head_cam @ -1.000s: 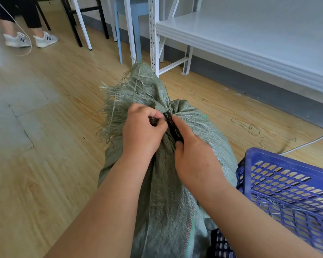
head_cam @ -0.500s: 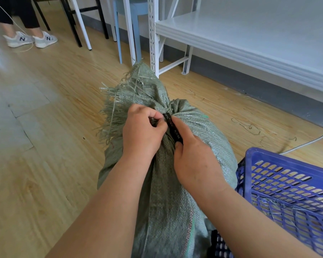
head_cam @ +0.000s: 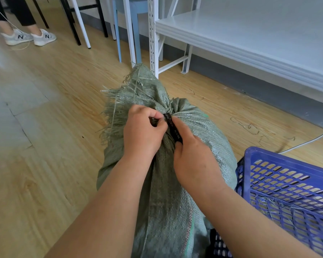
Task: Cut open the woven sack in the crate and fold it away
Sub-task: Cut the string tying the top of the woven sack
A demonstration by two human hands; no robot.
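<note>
A full grey-green woven sack (head_cam: pixel 209 138) leans out of a blue plastic crate (head_cam: pixel 280 175) onto the floor. Its frayed mouth (head_cam: pixel 138 90) is bunched and bound by a black strap (head_cam: pixel 172 127) with white print. My left hand (head_cam: pixel 142 135) is closed on the gathered neck just left of the strap. My right hand (head_cam: pixel 192 157) pinches the strap from the right, thumb and forefinger along it. Where the strap fastens is hidden under my fingers.
A white metal shelf rack (head_cam: pixel 241 34) stands close behind the sack. A blue stool (head_cam: pixel 136 8) and chair legs (head_cam: pixel 78 21) are further back. Another person's sneakers (head_cam: pixel 29 37) stand far left. A white cable (head_cam: pixel 306 142) runs across the wooden floor at right.
Both hands keep the same grip on the sack neck and strap. The other person's feet have shifted slightly at far left.
</note>
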